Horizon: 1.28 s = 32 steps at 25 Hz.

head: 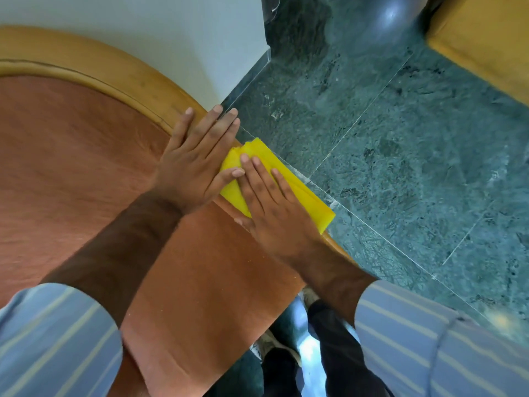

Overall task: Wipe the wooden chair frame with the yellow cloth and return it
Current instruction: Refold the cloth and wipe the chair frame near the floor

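The wooden chair frame (94, 70) is curving around the orange seat cushion (71, 167). The left hand (197, 161) is lying flat, fingers spread, across the frame's edge — gripping nothing. Beside it, the right hand (272, 204) is pressing the folded yellow cloth (289, 181) onto the frame, palm down, above the green marble floor (400, 153).

Yellow cloth (297, 184), plain bright yellow, unpatterned. Wooden chair frame (120, 78), honey-tan with faint darker grain. Seat upholstery (71, 156), terracotta orange-red with fine streaked nap. Sleeves (54, 336), pale blue-grey with thin cream stripes. Floor tiles (415, 156), dark green marble mottled with black and pale veins, thin light joint lines. Wall (143, 27), plain off-white. Trousers (340, 356), black.
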{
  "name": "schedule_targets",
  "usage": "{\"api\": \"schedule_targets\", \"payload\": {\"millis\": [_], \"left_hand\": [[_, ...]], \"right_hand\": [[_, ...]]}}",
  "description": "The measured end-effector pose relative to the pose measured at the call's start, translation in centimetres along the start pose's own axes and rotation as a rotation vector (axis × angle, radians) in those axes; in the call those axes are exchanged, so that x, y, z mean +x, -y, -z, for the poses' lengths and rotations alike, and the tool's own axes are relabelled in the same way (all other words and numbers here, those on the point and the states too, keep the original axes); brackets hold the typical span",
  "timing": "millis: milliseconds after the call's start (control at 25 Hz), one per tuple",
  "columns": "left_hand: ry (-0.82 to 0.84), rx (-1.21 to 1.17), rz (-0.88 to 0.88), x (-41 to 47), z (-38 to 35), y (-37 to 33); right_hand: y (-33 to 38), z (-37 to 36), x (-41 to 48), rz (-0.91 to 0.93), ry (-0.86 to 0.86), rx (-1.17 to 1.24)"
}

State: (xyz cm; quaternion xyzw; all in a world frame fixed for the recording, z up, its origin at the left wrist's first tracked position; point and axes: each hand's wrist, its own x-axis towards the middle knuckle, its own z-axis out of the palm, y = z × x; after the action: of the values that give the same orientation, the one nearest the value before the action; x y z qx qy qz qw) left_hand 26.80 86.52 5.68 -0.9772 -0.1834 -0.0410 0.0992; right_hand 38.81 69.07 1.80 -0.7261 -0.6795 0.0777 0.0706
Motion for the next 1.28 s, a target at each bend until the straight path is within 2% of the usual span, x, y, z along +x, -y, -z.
{"api": "schedule_targets", "payload": {"millis": [320,400,600,760,840,960,1160,1280], "left_hand": [[-0.019,0.073,-0.011,-0.2,-0.3,0.2],[-0.003,0.087,-0.016,-0.1,-0.5,0.1],[0.009,0.066,-0.014,0.0,-0.5,0.0],[-0.001,0.013,0.004,-0.2,-0.6,0.1],[-0.008,-0.015,-0.001,-0.1,-0.8,0.3],[-0.030,-0.012,-0.009,-0.1,-0.7,0.1],[0.044,-0.018,0.020,-0.2,-0.4,0.0],[0.092,-0.005,0.049,0.0,-0.1,-0.3]], "right_hand": [[-3.3,-0.3,-15.2,0.058,0.125,-0.161],[-3.5,-0.4,-16.7,0.045,0.137,-0.160],[-0.5,-0.7,-9.5,0.019,0.099,-0.099],[2.4,-0.2,0.9,-0.061,-0.018,-0.011],[2.6,-0.2,2.4,-0.077,-0.068,-0.003],[1.5,-0.5,-0.7,-0.066,-0.021,-0.036],[-0.3,-1.0,-11.2,-0.078,0.128,-0.146],[-0.1,-0.4,-12.4,-0.117,0.189,-0.145]]}}
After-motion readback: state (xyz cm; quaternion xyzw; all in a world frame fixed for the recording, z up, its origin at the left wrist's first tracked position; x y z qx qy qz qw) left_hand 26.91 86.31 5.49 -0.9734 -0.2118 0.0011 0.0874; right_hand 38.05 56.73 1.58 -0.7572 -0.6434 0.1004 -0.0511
